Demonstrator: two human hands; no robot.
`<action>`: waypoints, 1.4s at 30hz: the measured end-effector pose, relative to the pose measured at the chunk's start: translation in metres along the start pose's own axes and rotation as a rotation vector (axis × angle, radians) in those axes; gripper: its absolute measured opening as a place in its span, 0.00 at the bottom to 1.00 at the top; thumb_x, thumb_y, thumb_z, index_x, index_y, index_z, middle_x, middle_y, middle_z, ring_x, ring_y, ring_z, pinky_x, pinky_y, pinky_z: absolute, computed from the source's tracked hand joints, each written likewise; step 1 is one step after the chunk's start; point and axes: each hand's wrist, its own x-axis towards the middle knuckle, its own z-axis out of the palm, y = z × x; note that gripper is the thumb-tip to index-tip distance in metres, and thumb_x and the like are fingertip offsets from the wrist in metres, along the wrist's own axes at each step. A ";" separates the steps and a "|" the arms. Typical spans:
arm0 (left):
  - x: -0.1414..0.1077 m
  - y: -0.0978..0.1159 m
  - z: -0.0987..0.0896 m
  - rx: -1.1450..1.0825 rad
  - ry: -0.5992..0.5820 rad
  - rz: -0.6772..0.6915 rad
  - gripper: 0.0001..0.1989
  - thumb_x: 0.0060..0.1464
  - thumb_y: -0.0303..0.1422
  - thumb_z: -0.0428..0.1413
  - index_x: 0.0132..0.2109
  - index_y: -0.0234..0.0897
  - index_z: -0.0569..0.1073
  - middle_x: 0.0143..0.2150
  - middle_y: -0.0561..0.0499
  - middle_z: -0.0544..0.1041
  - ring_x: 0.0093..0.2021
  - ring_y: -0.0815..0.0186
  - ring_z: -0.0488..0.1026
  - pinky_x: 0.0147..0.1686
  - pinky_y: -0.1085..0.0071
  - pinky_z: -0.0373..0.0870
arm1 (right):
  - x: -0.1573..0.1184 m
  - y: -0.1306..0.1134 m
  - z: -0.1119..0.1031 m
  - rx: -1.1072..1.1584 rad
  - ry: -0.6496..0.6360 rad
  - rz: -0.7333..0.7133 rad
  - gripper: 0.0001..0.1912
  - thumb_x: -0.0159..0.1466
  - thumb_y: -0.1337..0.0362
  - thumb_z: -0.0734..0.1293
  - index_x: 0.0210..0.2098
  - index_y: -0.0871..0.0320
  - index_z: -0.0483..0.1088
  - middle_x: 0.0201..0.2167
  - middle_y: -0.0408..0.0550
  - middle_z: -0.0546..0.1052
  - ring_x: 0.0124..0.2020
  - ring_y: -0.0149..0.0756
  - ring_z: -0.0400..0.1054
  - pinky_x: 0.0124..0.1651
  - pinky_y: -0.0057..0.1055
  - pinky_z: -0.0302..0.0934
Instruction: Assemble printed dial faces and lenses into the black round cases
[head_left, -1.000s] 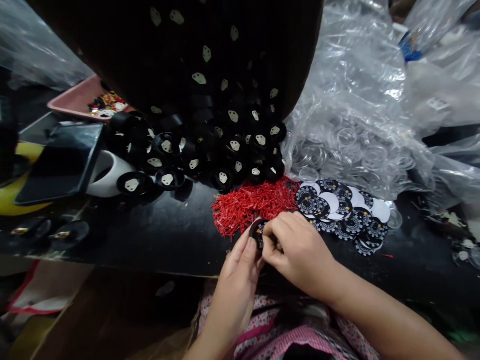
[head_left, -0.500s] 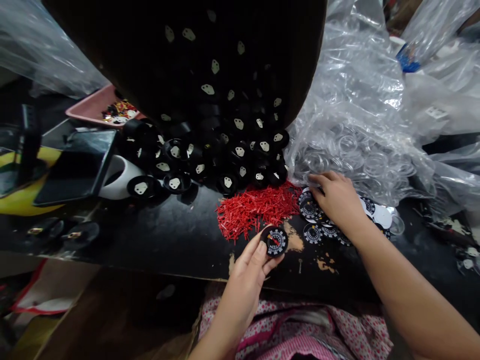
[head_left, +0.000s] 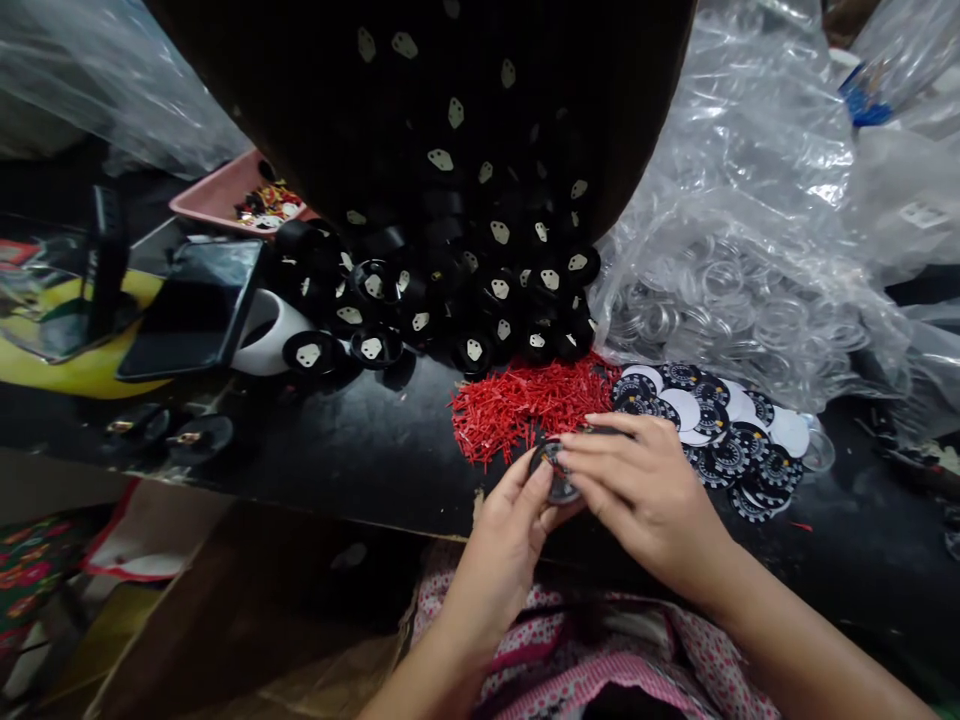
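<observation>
A small round black gauge [head_left: 556, 472] with a printed dial and red needle sits between my two hands. My left hand [head_left: 514, 510] grips its left side between thumb and fingers. From the right, my right hand [head_left: 645, 480] has its fingertips closed on the gauge's face and edge, covering part of the dial. The face looks greyish; whether a clear cover lies on it is hard to tell. Just beyond lies a pile of red needles [head_left: 525, 400]. Printed black dial discs [head_left: 731, 450], some white side up, overlap to the right of my right hand.
Black cups [head_left: 472, 350] with pale plates are heaped under a large dark container [head_left: 405, 100]. Clear rings [head_left: 720, 280] fill a plastic bag at right. To the left are a phone [head_left: 191, 310], a white roll [head_left: 270, 335], two black parts and a pink tray [head_left: 217, 195].
My right hand has moved left and toward me, from beside the dial discs and clear rings to the gauge. My left hand still holds the gauge. The whole view has shifted slightly.
</observation>
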 end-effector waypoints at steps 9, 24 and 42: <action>-0.014 -0.008 0.001 0.598 -0.139 0.237 0.23 0.63 0.37 0.56 0.64 0.51 0.68 0.67 0.52 0.70 0.68 0.58 0.63 0.67 0.58 0.60 | 0.015 -0.005 0.012 0.127 0.068 0.305 0.23 0.75 0.58 0.51 0.25 0.55 0.62 0.23 0.42 0.68 0.27 0.33 0.61 0.37 0.34 0.51; -0.083 0.038 -0.111 1.050 0.280 0.222 0.19 0.54 0.41 0.62 0.54 0.49 0.77 0.59 0.47 0.77 0.62 0.49 0.70 0.64 0.53 0.60 | 0.015 -0.006 0.009 0.374 -0.165 0.341 0.15 0.73 0.56 0.58 0.36 0.54 0.72 0.32 0.42 0.79 0.33 0.34 0.70 0.40 0.32 0.57; 0.062 0.151 -0.072 1.429 0.726 0.531 0.17 0.57 0.38 0.59 0.52 0.41 0.73 0.49 0.52 0.77 0.55 0.49 0.73 0.59 0.46 0.64 | -0.004 0.031 -0.012 -0.246 -0.165 0.358 0.13 0.70 0.61 0.64 0.50 0.58 0.74 0.45 0.54 0.79 0.46 0.46 0.72 0.48 0.44 0.61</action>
